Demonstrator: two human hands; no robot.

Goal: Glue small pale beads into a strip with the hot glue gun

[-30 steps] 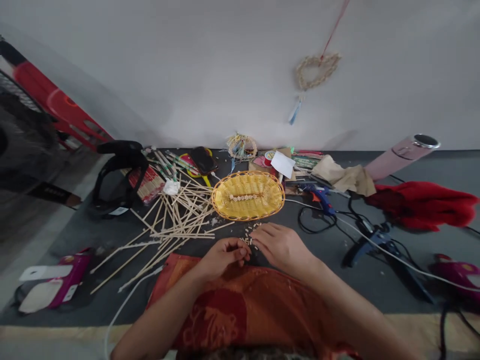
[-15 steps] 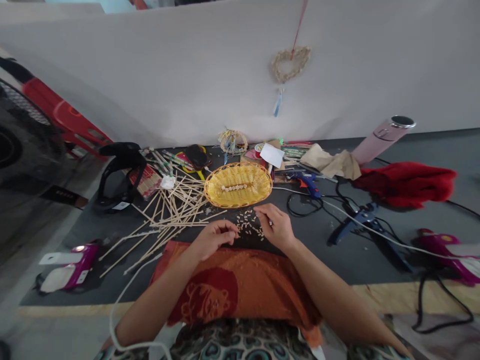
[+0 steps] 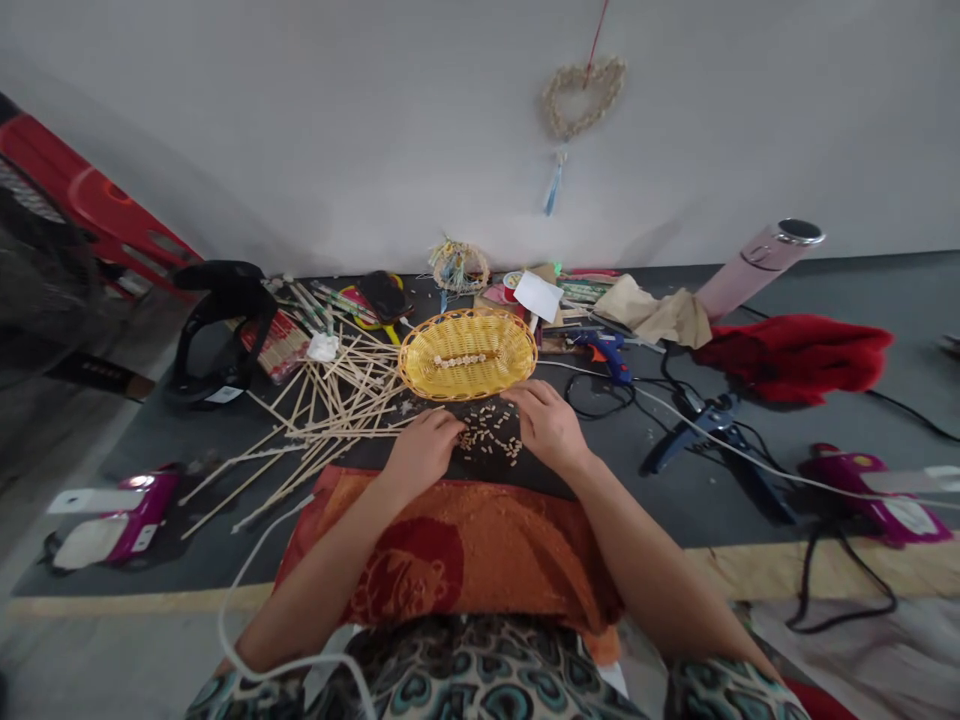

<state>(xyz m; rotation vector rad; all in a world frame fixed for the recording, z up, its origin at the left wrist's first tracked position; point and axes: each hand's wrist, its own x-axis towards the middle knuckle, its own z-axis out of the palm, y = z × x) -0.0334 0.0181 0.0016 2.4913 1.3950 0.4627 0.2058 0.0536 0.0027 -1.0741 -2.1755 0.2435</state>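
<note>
Many short cut pieces of thin wooden stick (image 3: 491, 430) lie scattered on the dark tabletop between my hands. My left hand (image 3: 424, 445) is at their left side, its fingers bent together with the tips down at the pieces; anything pinched there is too small to make out. On the right, my right hand (image 3: 553, 428) is held loosely curved with its fingers reaching toward the basket's near rim, and I see nothing held in it. Just beyond stands a yellow oval woven basket (image 3: 420, 375), with a short row of joined pale pieces (image 3: 461, 360) inside.
Long thin sticks (image 3: 337, 400) lie heaped at left. A blue glue gun (image 3: 611, 355), a dark blue cutter (image 3: 697, 430), a red cloth (image 3: 795, 360) and a pink flask (image 3: 761, 265) are at right. An orange towel (image 3: 517, 540) lies in front; a white cable (image 3: 255, 570) crosses at left.
My left hand has moved forward to the small pieces, its fingers now pointing down at them. My right hand's fingers have stretched out toward the basket. The whole view has tilted slightly.
</note>
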